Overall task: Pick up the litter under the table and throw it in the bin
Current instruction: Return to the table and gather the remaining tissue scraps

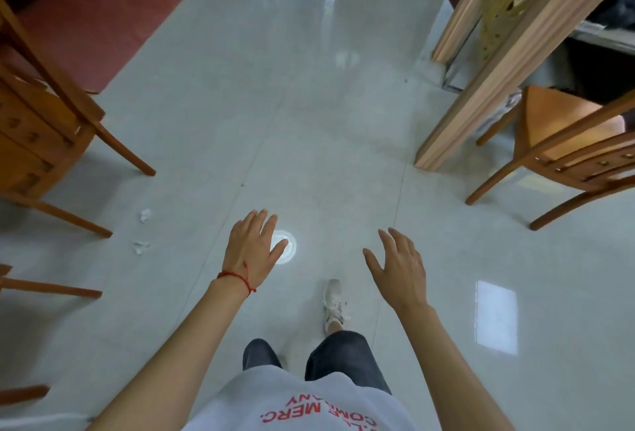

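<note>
white crumpled litter (145, 214), likely tissue, lies well left of both hands' spread, empty fingers (271, 224).

Middle: bare glossy floor (309, 104) runs open from the feet to the far wall.
Left: wooden chair legs (127, 152) stand around the two paper scraps (142, 229).
Right: door frame (481, 94) and chair (567, 156) narrow the way.

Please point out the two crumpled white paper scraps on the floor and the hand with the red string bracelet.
Upper crumpled white paper scrap (145, 214): head view, its middle.
Lower crumpled white paper scrap (140, 247): head view, its middle.
Left hand (252, 245): head view, back of hand.
</note>
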Demonstrator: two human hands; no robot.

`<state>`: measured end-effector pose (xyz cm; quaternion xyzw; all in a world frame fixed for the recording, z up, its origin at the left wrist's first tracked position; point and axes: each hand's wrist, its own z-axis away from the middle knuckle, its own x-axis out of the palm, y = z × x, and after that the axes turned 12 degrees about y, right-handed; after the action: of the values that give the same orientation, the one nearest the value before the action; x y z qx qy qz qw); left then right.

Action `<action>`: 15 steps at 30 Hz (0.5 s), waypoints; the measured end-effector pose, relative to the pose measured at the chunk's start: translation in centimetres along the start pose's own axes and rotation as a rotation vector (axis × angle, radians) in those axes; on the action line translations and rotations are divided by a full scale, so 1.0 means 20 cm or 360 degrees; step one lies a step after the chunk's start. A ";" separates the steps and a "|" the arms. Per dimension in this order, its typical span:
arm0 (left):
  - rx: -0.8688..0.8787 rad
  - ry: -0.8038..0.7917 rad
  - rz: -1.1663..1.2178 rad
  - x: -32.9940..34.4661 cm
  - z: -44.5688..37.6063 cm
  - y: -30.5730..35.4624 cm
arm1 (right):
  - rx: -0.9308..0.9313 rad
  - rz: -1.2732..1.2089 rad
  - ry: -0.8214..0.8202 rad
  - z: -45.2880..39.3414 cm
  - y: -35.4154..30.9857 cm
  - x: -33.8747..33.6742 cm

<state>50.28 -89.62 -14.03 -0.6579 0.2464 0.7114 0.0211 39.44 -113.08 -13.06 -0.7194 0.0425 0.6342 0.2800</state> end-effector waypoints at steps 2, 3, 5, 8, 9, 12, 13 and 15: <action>-0.0055 0.0000 -0.0002 0.01 -0.14 0.03 | -0.0056 -0.0004 -0.0048 -0.20 0.02 0.00; -0.0080 0.0001 -0.0005 0.02 -0.21 0.05 | -0.0084 -0.0001 -0.0069 -0.30 0.03 0.00; -0.0125 0.0027 -0.0006 0.01 -0.34 0.09 | -0.0127 -0.0008 -0.0085 -0.49 0.04 -0.03; -0.0191 0.0097 0.0000 0.00 -0.52 0.14 | -0.0201 -0.0032 -0.0123 -0.74 0.04 -0.06; -0.0219 0.0108 0.0006 -0.01 -0.58 0.15 | -0.0227 -0.0026 -0.0143 -0.82 0.04 -0.06; -0.0291 0.0117 0.0013 -0.03 -0.72 0.15 | -0.0285 -0.0010 -0.0197 -1.02 0.01 -0.04; -0.0305 0.0110 0.0006 -0.03 -0.76 0.14 | -0.0299 -0.0018 -0.0211 -1.08 -0.01 -0.03; -0.0356 0.0070 -0.0002 -0.03 -0.86 0.10 | -0.0324 -0.0032 -0.0245 -1.20 -0.06 0.00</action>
<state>65.47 -97.72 -12.99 -0.6717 0.1654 0.7198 -0.0574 61.27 -123.10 -11.63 -0.6936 -0.0509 0.6858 0.2145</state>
